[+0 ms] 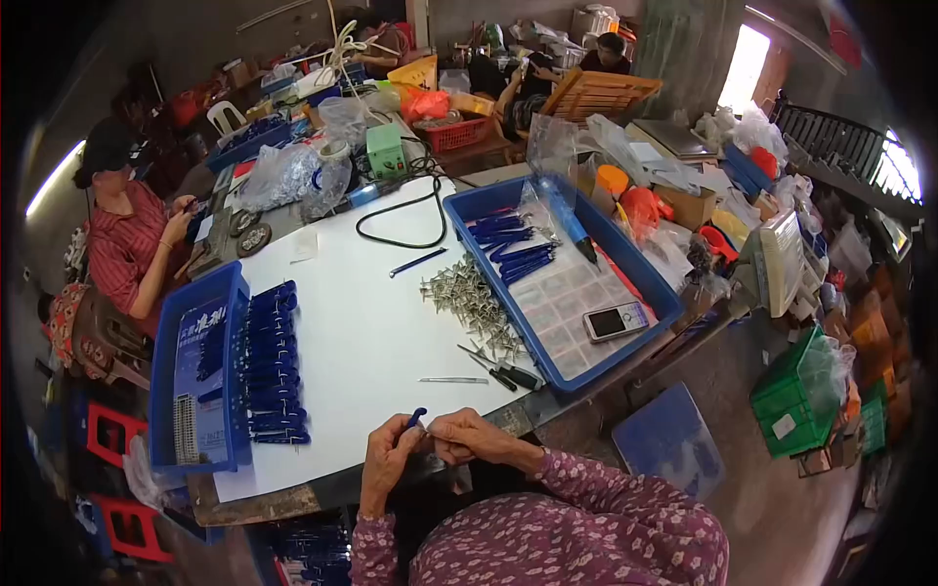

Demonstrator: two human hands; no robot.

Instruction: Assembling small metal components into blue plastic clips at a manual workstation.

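Observation:
My left hand (387, 455) is closed on a short dark-blue plastic piece (417, 416), whose bent end sticks up above the fingers at the table's near edge. Beside it my right hand (475, 436) is pinched, its fingertips close to that piece; what it holds is hidden. Farther in lies a heap of small silver metal parts (474, 303). Between heap and hands are a thin silver rod (453, 380) and screwdrivers with dark handles (524, 377). Many slim dark-blue pieces with metal ends (274, 361) are lined up at the left, and a single blue stick (418, 262) rests beyond the heap.
A blue tray (242, 430) stands at the left. Another blue tray (618, 362) at the right holds blue pieces, a blue power screwdriver (564, 217) and a phone (616, 320). A black cable (401, 241) runs to a green box (386, 151). A co-worker (127, 230) sits at the left.

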